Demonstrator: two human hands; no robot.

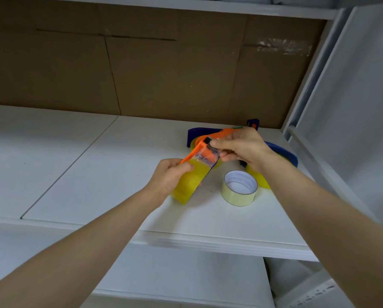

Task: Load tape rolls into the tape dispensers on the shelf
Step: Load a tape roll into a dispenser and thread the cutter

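An orange tape dispenser (210,141) with a yellow tape roll (187,185) in it is held above the white shelf (101,174). My left hand (168,176) grips the yellow roll from the left. My right hand (241,147) holds the dispenser's upper end, its fingertips pinching a clear strip of tape (208,155) near the cutter. A loose pale roll with a white core (240,187) lies flat on the shelf just right of the yellow roll. A blue dispenser (281,152) holding another yellow roll (258,177) lies behind my right wrist, partly hidden.
More blue dispenser parts (197,132) lie behind the orange one, near the brown cardboard back wall (141,70). A grey shelf upright (315,74) stands at the right. The shelf's front edge (186,238) runs below my forearms.
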